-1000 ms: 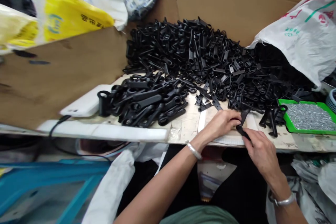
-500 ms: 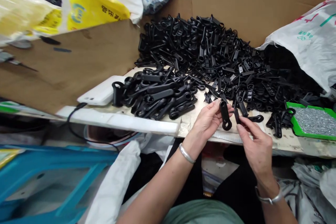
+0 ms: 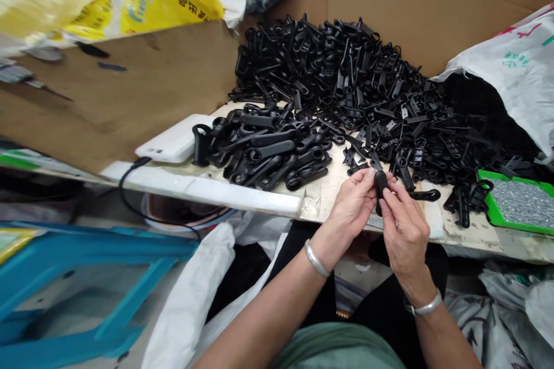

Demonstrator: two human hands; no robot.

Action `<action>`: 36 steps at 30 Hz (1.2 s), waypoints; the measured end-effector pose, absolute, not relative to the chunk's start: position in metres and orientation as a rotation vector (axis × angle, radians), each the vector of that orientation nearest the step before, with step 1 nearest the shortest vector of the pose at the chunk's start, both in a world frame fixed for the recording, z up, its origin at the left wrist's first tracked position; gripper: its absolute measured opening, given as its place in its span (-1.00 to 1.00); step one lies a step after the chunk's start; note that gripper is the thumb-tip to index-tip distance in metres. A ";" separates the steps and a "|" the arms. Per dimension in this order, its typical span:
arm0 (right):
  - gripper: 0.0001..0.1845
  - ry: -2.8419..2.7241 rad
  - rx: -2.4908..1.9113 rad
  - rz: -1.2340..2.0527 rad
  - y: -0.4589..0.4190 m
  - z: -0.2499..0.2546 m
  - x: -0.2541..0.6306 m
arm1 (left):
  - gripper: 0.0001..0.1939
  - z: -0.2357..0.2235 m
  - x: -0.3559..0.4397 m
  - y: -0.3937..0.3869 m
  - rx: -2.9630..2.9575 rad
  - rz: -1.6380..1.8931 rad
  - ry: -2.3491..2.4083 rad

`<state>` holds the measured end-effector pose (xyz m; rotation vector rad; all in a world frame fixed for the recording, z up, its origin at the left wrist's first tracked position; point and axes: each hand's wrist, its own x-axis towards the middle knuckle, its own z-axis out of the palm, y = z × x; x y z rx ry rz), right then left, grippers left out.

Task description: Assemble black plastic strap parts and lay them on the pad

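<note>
My left hand (image 3: pixel 355 200) grips a black plastic handle (image 3: pixel 381 183), long and rounded, held upright just above the table's front edge. Against its right side my right hand (image 3: pixel 404 225) is closed, thumb and fingers pinching a narrow black plastic strip that they mostly hide. Strip and handle touch; whether they are locked together I cannot tell. Just beyond my right fingers another black handle (image 3: pixel 426 195) lies flat. Behind my hands spreads a pile of small black plastic pieces (image 3: pixel 407 127), and to the left is a heap of larger black handles (image 3: pixel 270 150).
A green tray (image 3: pixel 497 216) of small silvery pieces stands at the right, beside a few black parts (image 3: pixel 463 202). At the left a white box-shaped device (image 3: pixel 168 141) has a black cable. Cardboard walls (image 3: pixel 433 6) rise behind. A blue plastic stool (image 3: pixel 86 265) is low at left.
My right hand has moved left and brought the black strip against the handle in my left hand. The handle has turned so its narrow side shows. The whole view has shifted slightly.
</note>
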<state>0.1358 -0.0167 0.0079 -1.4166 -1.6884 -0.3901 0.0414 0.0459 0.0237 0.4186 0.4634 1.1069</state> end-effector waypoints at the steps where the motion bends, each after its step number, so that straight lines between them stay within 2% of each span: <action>1: -0.69 -1.694 -1.411 -0.400 -0.017 0.006 0.136 | -0.83 0.024 0.041 0.044 0.430 1.119 0.470; 6: -0.70 -1.654 -1.422 -0.337 -0.019 0.003 0.138 | -0.58 0.023 0.041 0.033 0.629 1.136 0.446; 9: -0.70 -1.654 -1.414 -0.101 -0.024 0.008 0.146 | -0.40 0.016 0.037 0.032 0.786 1.120 0.459; 14: -0.75 -1.457 -1.486 0.376 -0.026 0.019 0.167 | -0.26 0.012 0.028 0.031 1.101 1.053 0.558; 17: -0.59 -1.335 -1.466 0.618 -0.022 0.023 0.173 | -0.32 0.018 0.024 0.026 1.387 0.982 0.582; 21: -0.65 -1.271 -1.355 0.908 -0.018 0.022 0.172 | -0.40 0.024 0.021 0.019 1.622 0.935 0.627; 24: -0.69 -1.097 -1.278 0.892 -0.018 0.019 0.169 | -0.47 0.023 0.019 0.015 1.653 0.940 0.715; 29: -0.74 -0.921 -1.075 0.854 -0.021 0.018 0.161 | -0.69 0.017 0.023 0.009 1.766 0.991 0.897; 32: -0.77 -0.901 -1.088 0.782 -0.021 0.015 0.155 | -0.69 0.018 0.027 0.008 1.808 0.952 0.936; 36: -0.70 -0.954 -1.270 0.739 -0.023 0.010 0.155 | -0.74 0.016 0.023 0.009 1.693 0.840 0.966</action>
